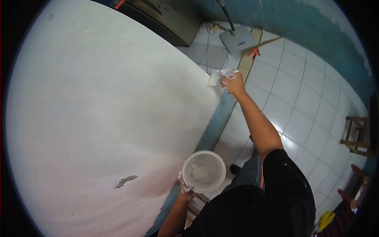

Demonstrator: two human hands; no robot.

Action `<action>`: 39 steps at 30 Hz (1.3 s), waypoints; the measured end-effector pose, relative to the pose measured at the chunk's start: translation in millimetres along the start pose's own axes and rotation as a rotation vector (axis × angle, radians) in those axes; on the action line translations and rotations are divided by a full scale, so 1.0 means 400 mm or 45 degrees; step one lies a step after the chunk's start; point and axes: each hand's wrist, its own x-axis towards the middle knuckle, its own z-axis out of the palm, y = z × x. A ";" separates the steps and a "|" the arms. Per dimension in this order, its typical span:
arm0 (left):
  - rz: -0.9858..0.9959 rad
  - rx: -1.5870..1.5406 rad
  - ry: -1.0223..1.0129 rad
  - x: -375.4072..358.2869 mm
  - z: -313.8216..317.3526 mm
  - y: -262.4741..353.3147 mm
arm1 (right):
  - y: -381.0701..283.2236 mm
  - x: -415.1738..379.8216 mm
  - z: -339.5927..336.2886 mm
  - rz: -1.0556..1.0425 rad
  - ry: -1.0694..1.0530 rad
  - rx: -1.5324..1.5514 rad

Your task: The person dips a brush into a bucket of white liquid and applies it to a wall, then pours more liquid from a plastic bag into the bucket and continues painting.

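Note:
In my right hand (233, 83), smeared with white paint, a wide paintbrush (214, 78) is gripped, its head against the right edge of the white-painted wall (130, 91). Part of the brush handle is hidden by my fingers. Lower down, my left hand (186, 189) holds the rim and side of a whitish plastic bucket (220, 182). White paint (198, 172) lies in the bottom of that bucket. A blue-green painted strip (215, 122) runs along the wall's lower edge, beside the bucket and below my right hand.
A chipped patch (126, 181) marks the pinkish lower part of the wall. White tiles (292, 75) cover the floor. Near the far wall stand a grey metal base with a pole (237, 39) and an orange-red clamp (254, 53). A wooden stool (355, 136) stands at the right.

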 end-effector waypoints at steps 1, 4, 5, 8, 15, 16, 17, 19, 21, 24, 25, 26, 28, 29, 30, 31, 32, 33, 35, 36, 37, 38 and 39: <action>-0.001 -0.006 -0.022 -0.005 0.022 0.013 | -0.139 -0.002 -0.012 -0.133 -0.055 0.070; -0.016 -0.046 -0.092 -0.026 0.114 0.077 | -0.593 -0.043 -0.109 -0.216 -0.338 0.693; -0.017 -0.063 -0.126 -0.035 0.149 0.101 | -0.723 -0.042 -0.147 -0.243 -0.356 0.725; 0.042 -0.040 -0.195 -0.062 0.248 0.166 | -1.051 -0.062 -0.234 -0.409 -0.456 0.817; 0.385 -0.064 -0.515 -0.016 0.275 0.163 | -1.531 -0.238 -0.294 -1.024 -0.437 1.021; 0.393 -0.082 -0.509 -0.034 0.317 0.184 | -1.524 -0.243 -0.289 -1.043 -0.452 1.030; 0.394 -0.100 -0.497 -0.047 0.337 0.187 | -1.497 -0.232 -0.282 -1.052 -0.466 1.041; 0.393 -0.221 -0.549 0.045 0.337 0.159 | -1.413 -0.137 -0.220 -1.011 -0.583 1.050; 0.399 -0.272 -0.581 0.066 0.332 0.138 | -1.236 -0.134 -0.190 -0.699 -0.522 0.955; 0.332 -0.281 -0.436 0.057 0.345 0.128 | -0.872 -0.063 -0.159 -0.494 -0.601 0.760; 0.315 -0.283 -0.415 0.061 0.342 0.120 | -0.763 -0.042 -0.148 -0.416 -0.597 0.671; 0.301 -0.274 -0.404 0.068 0.335 0.109 | -0.689 -0.047 -0.157 -0.277 -0.651 0.591; 0.257 -0.261 -0.381 0.047 0.353 0.132 | -0.693 -0.068 -0.137 -0.024 -0.635 0.184; 0.277 -0.271 -0.349 0.048 0.353 0.123 | -0.707 -0.082 -0.130 0.094 -0.624 -0.011; 0.301 -0.275 -0.322 0.060 0.349 0.111 | -0.742 -0.072 -0.121 -0.075 -0.662 0.073; 0.328 -0.280 -0.297 0.065 0.350 0.108 | -0.789 -0.032 -0.107 -0.526 -0.728 0.103; 0.341 -0.291 -0.285 0.051 0.360 0.113 | -0.891 -0.023 -0.087 -0.592 -0.614 0.045; 0.353 -0.304 -0.271 0.032 0.374 0.120 | -1.071 -0.123 -0.114 -0.496 -0.644 0.257; 0.382 -0.325 -0.239 0.012 0.392 0.124 | -1.309 -0.114 -0.114 -0.937 -0.502 0.171; 0.400 -0.334 -0.218 0.004 0.399 0.121 | -1.426 -0.207 -0.153 -0.921 -0.638 0.452; 0.420 -0.342 -0.200 -0.002 0.406 0.122 | -1.497 -0.192 -0.147 -1.066 -0.718 0.732; 0.436 -0.357 -0.195 -0.018 0.415 0.125 | -1.572 -0.229 -0.152 -1.195 -0.637 0.824; 0.452 -0.377 -0.190 -0.039 0.426 0.130 | -1.617 -0.235 -0.153 -1.277 -0.680 0.876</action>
